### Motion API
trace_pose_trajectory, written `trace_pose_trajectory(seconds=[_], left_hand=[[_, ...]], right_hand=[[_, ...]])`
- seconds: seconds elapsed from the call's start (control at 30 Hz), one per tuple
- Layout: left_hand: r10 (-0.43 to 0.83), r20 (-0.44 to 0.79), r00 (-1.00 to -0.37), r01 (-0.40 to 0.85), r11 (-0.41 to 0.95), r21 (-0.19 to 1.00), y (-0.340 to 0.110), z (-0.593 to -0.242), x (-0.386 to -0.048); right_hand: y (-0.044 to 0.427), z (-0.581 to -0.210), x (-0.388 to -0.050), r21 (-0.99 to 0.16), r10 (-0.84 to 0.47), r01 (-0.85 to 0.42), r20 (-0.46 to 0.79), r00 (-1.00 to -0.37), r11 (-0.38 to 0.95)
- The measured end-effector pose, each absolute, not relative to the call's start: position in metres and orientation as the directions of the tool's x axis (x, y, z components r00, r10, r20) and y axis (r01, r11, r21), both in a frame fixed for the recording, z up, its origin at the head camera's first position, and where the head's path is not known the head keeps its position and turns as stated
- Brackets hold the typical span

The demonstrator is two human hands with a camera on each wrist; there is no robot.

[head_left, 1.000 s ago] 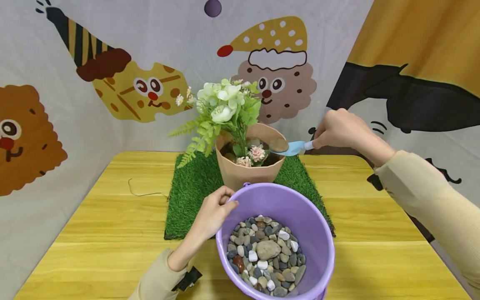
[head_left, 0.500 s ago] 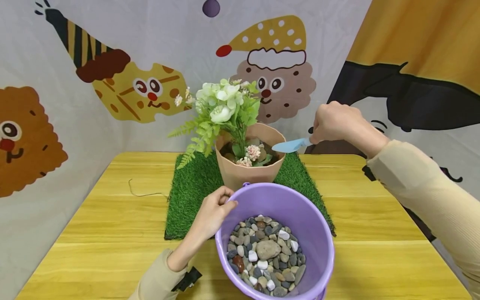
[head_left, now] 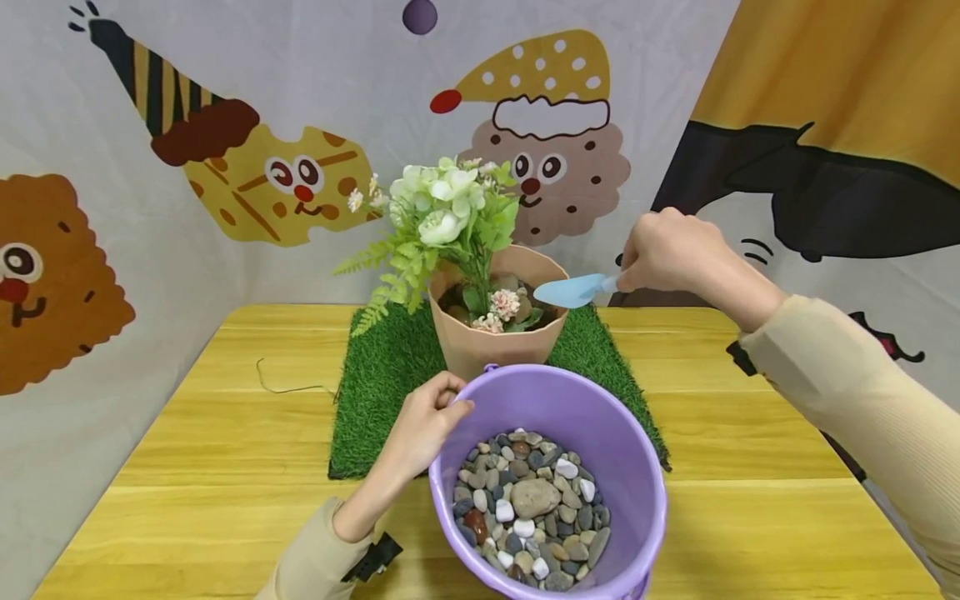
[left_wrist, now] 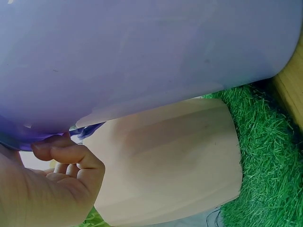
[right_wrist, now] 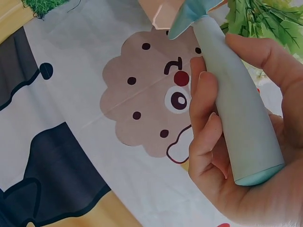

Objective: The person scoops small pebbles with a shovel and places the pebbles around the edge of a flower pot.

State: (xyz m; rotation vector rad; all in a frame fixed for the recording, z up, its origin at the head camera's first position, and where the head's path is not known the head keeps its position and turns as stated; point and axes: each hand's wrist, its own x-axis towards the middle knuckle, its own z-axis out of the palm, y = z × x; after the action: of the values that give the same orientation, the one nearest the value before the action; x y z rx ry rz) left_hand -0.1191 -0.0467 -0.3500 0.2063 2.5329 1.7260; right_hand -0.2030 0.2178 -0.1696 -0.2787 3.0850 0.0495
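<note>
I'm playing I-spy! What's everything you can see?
Wood-grain table: 1, yellow, central
Rectangular grassy mat: 1, green, on table
Tapered pot: 1, peach, on mat
Leafy flower bunch: 1, green, white, pink, in pot
Round plastic bucket: 1, purple, in front
Smooth stones: many, grey, brown, white, in bucket and pot
Small trowel: 1, light blue, at pot's right rim
Thin strand: 1, dark, left of mat
Cartoon-printed cloth: count unclear, mostly white, behind
Left hand: 1, bare, holding bucket rim
Right hand: 1, bare, gripping trowel
Sleeves: 2, beige, both arms
Wrist pieces: 2, black, at sleeves

Long beige sleeves (head_left: 847,392), plain cuffs (head_left: 776,337), small black devices (head_left: 372,558) beside both cuffs
</note>
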Motion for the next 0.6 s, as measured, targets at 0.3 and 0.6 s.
trace_pose_trajectory(seconds=[0.3,0.6], left_hand=[[0.152,0.02,-0.988,0.074,0.359,0.931,-0.046,-0.349,-0.119],[0.154,0.02,-0.988,0.073,0.347,0.935,-0.047,-0.35,-0.119]], right_hand=[[0.22,-0.171,-0.195,0.008,-0.196,-0.196,-0.019,-0.98,0.981],[0.221,-0.171,-0.18,-0.001,-0.26,-0.26,0.014,-0.966,0.966]])
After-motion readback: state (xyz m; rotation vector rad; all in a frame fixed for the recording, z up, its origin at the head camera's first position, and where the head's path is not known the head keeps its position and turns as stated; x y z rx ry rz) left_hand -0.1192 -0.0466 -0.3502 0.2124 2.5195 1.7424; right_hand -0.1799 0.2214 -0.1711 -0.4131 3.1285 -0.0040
